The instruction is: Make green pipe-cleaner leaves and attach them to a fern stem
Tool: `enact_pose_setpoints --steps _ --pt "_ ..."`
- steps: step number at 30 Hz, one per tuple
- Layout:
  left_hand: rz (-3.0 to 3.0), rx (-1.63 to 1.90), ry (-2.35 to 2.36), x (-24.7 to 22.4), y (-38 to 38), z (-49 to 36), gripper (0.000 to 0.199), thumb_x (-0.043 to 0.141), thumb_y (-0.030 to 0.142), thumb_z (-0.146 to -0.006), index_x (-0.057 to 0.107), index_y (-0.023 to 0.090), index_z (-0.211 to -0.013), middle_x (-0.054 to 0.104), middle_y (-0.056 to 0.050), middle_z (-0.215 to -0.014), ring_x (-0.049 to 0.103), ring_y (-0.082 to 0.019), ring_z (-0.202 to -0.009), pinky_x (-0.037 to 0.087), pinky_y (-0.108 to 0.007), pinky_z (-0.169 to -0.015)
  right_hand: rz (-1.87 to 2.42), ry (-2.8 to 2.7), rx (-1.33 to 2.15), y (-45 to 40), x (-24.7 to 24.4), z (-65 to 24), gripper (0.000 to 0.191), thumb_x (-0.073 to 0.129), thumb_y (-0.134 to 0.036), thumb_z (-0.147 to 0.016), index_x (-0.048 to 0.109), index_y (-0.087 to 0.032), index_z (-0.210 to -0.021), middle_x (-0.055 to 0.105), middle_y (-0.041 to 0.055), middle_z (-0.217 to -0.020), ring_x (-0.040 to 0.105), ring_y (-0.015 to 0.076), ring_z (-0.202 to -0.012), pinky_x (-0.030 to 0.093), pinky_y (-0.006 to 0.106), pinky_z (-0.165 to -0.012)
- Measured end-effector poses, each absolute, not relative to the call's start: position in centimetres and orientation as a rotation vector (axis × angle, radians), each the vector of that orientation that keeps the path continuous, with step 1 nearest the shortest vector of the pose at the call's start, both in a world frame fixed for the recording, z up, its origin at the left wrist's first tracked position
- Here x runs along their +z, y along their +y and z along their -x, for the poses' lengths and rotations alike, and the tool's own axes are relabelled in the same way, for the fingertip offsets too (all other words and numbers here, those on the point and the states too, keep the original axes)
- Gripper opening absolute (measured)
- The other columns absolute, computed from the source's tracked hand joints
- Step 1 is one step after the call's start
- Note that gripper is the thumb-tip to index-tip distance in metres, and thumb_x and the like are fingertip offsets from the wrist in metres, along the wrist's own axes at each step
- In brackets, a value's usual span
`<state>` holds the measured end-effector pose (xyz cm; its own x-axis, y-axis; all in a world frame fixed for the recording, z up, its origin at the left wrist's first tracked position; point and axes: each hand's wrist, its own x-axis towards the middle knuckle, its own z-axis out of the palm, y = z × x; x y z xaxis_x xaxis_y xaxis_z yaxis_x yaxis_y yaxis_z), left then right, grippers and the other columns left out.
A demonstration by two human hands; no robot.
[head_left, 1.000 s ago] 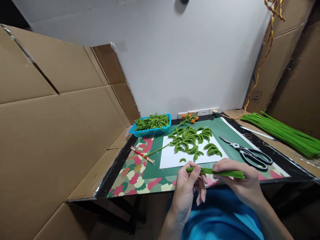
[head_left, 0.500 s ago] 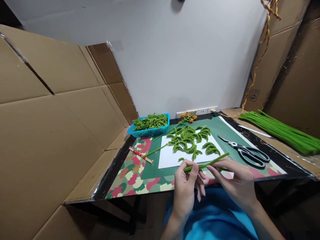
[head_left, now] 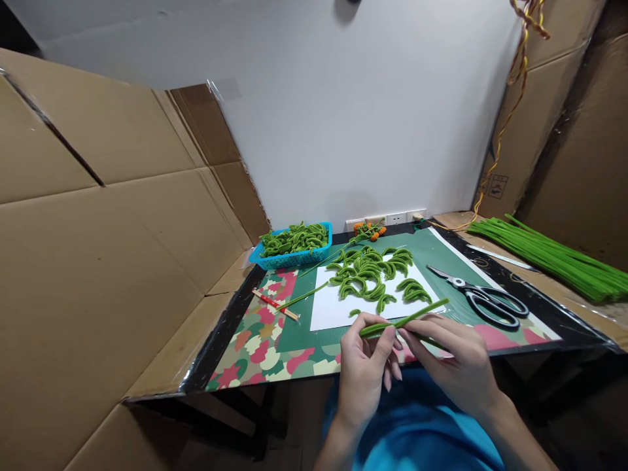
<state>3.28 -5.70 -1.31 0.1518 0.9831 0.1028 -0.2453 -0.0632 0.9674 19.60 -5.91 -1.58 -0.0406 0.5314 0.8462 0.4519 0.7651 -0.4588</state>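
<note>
Green pipe cleaners (head_left: 422, 314) are held between my two hands above the table's front edge. My left hand (head_left: 366, 363) pinches them near their left end, thumb on top. On the right part, the fingertips of my right hand (head_left: 454, 350) close round the same pipe cleaners; one piece slants up right, another shows lower under the fingers. Just beyond my hands, many short curved green pipe cleaner pieces (head_left: 366, 271) lie on a white sheet (head_left: 326, 314). Black-handled scissors (head_left: 483, 297) rest partly open to the right of the sheet.
A blue basket (head_left: 289, 258) heaped with green pieces stands back left. Orange flowers on stems (head_left: 369, 231) lie at the back. At left is a red-wrapped pair of chopsticks (head_left: 275, 304). A bundle of long green pipe cleaners (head_left: 554, 258) lies far right. Cardboard (head_left: 122, 261) walls the left side.
My right hand has moved slightly left along the pipe cleaners, closer to my left hand. Both hands keep their hold, and the things on the table have stayed put.
</note>
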Motion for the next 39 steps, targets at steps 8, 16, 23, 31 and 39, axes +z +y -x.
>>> enact_pose_setpoints --steps 8,16,23,31,39 --pt "-1.172 1.261 0.903 -1.1 -5.6 -2.9 0.036 0.079 0.050 -0.093 0.064 0.017 -0.096 0.070 0.000 -0.072 0.057 -0.007 -0.041 0.034 -0.013 -0.033 0.868 -1.762 0.140 -5.9 -1.6 -20.6 0.017 0.066 -0.014 -0.101 0.077 -0.024 -0.109 0.079 0.0054 -0.088 0.073 0.0195 -0.071 0.057 0.028 -0.063" --pt "-1.150 1.211 0.836 -1.2 -5.4 -2.9 0.038 0.080 0.049 -0.092 0.058 0.018 -0.092 0.067 0.003 -0.067 0.055 -0.007 -0.037 0.031 -0.012 -0.031 0.867 -1.693 0.105 -5.8 -1.7 -20.9 0.016 0.069 -0.012 -0.099 0.077 -0.024 -0.104 0.081 0.0059 -0.094 0.077 0.0203 -0.079 0.059 0.028 -0.070" --pt "-1.134 1.192 0.816 -1.2 -5.4 -3.0 0.037 0.079 0.049 -0.094 0.057 0.019 -0.094 0.066 0.004 -0.066 0.055 -0.006 -0.036 0.032 -0.012 -0.031 0.892 -1.642 -0.011 -5.9 -1.9 -20.9 0.017 0.071 -0.011 -0.098 0.078 -0.025 -0.104 0.083 0.0055 -0.096 0.079 0.0222 -0.081 0.059 0.032 -0.074" --pt "-1.083 1.203 0.758 -1.2 -5.4 -3.0 0.038 0.082 0.047 -0.091 0.058 0.018 -0.098 0.069 0.002 -0.071 0.059 -0.008 -0.037 0.037 -0.012 -0.030 0.833 -1.717 -0.001 -6.1 -1.8 -20.8 0.018 0.071 -0.007 -0.098 0.075 -0.022 -0.105 0.079 0.0044 -0.082 0.072 0.0191 -0.067 0.055 0.031 -0.065" --pt "-1.059 1.274 0.820 -1.1 -5.5 -2.9 0.031 0.084 0.041 -0.090 0.067 0.017 -0.099 0.071 0.000 -0.075 0.059 -0.007 -0.039 0.037 -0.012 -0.032 0.794 -1.729 0.091 -6.1 -1.8 -20.6 0.022 0.071 -0.006 -0.097 0.075 -0.024 -0.109 0.080 0.0041 -0.086 0.073 0.0189 -0.069 0.057 0.029 -0.064"
